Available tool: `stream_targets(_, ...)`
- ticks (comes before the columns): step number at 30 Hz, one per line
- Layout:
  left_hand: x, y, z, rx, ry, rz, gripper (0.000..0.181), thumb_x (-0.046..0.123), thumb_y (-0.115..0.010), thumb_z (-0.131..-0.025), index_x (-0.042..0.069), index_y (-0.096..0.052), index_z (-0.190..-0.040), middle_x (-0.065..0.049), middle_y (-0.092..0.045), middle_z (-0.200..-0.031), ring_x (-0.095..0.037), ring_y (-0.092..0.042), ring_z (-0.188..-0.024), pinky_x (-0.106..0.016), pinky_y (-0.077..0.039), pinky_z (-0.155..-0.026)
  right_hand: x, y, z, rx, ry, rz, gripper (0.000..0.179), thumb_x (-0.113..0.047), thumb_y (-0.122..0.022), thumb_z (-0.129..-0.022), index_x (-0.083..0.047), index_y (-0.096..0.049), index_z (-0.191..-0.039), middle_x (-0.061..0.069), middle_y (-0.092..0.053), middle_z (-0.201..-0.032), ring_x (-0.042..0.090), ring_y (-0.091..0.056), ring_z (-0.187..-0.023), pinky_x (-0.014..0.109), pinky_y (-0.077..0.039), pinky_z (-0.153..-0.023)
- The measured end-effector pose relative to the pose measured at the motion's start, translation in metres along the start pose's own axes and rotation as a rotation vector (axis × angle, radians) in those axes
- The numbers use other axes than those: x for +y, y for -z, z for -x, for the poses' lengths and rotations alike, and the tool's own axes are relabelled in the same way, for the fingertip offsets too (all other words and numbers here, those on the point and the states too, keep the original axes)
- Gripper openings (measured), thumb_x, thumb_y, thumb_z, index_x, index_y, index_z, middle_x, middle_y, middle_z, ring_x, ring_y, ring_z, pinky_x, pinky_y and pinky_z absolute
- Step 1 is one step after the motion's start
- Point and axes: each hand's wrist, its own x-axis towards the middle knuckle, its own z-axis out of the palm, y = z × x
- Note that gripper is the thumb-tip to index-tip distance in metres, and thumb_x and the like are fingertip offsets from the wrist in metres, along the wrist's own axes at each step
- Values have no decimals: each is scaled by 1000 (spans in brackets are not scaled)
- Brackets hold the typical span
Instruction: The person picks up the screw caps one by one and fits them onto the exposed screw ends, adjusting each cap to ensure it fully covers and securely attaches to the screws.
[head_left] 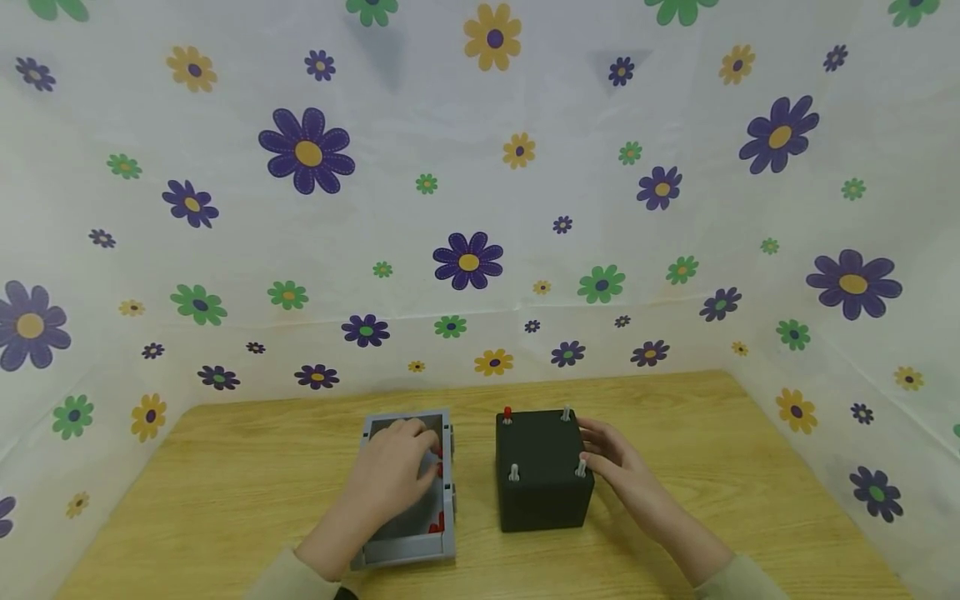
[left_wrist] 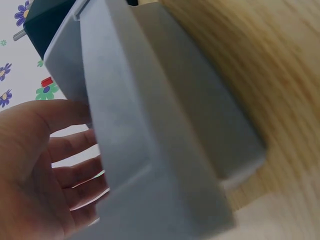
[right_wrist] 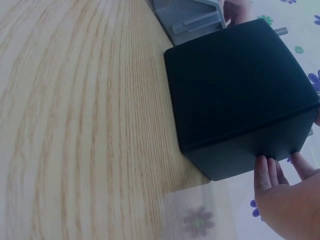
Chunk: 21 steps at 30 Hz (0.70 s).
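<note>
A grey open-topped box [head_left: 405,546] holds several small red pieces [head_left: 437,525] along its right wall. My left hand [head_left: 395,471] reaches down into this box with loosely bent fingers, close to the red pieces. In the left wrist view the box wall [left_wrist: 135,130] hides the fingertips. To the right stands a black block [head_left: 542,504] with metal toggle-like pegs [head_left: 513,472] at its top corners. A red cap [head_left: 507,412] sits on the far left peg. Against the block's right side rest the fingers of my right hand [head_left: 618,458], its thumb near the front right peg.
Both boxes stand on a light wood-grain table [head_left: 247,483], a narrow gap between them. A white flower-print sheet [head_left: 405,250] encloses the table at the back and on both sides.
</note>
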Motion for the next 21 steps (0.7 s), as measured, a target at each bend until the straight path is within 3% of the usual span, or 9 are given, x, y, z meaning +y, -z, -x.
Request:
stream_targets(9,1,-6,2,-106,3,-7,37,23,-88,-88,3,-75,-116,-12,-72,-112,-31,-68,-105,-49,-59,-94,1,0,0,-5,-1,-4,57,-15,-53,-110,-1,-34,-162,27,-41,-163,40,-43,-148,38,-45,-118)
stream_targets(16,3,-12,4,-99,7,-34,40,26,-91,-85,3,-74,-114,-13,-70,-109,-33,-67,-104,-50,-58,-93,3,1,-1,9,-24,-6,56,-17,-54,-111,-4,-35,-162,24,-42,-163,39,-43,-149,47,-41,-122)
stream_targets(21,5,-17,5,-157,33,-39,44,27,-89,-87,2,-73,-119,-17,-69,-115,-36,-66,-109,-52,-58,-97,3,1,-2,9,-19,-1,57,-18,-54,-111,-4,-35,-162,25,-42,-163,39,-43,-149,44,-43,-121)
